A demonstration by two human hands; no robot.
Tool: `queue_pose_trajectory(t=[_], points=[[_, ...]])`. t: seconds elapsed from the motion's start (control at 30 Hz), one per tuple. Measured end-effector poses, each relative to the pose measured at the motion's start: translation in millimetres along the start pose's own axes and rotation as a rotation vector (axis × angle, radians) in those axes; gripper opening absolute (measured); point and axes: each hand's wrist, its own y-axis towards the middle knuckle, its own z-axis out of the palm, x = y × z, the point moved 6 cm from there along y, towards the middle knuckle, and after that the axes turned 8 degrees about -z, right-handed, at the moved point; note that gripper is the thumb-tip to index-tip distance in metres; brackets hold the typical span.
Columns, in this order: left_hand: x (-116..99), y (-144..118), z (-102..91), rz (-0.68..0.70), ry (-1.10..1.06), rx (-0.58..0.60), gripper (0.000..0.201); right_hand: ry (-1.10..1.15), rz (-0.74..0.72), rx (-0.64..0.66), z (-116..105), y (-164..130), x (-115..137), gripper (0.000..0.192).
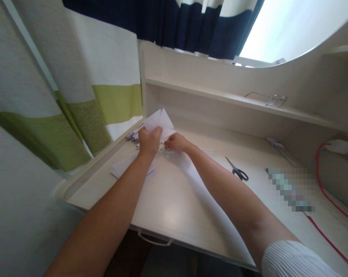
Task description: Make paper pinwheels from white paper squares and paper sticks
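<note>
My left hand (pixel 149 139) is closed on a folded sheet of white paper (pixel 159 120), thumb pressed on its lower part, the paper's points standing up and away from me. Just right of it, my right hand (pixel 176 142) has its fingers pinched together low over the desk, at a heap of small white paper scraps (pixel 163 147). What sits between those fingertips is too small to make out. Under my left forearm lies another folded white paper (pixel 124 166), partly covered. Behind the left hand is a pile of small cut paper pieces (pixel 131 135).
Black-handled scissors (pixel 237 169) lie partly opened on the desk (pixel 168 200), right of my right forearm. Beyond them are a blurred-out object (pixel 289 190) and a red cable (pixel 320 181). Glasses (pixel 274 100) rest on the shelf (pixel 214 93). Curtains (pixel 116 100) hang at the left.
</note>
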Motion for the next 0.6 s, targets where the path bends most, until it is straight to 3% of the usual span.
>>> queue_pose_trajectory(t=[0.6], points=[[2,2,0.0,0.004,-0.008,-0.013,0.008,0.115,-0.032,-0.052,5,2,-17,0.035]])
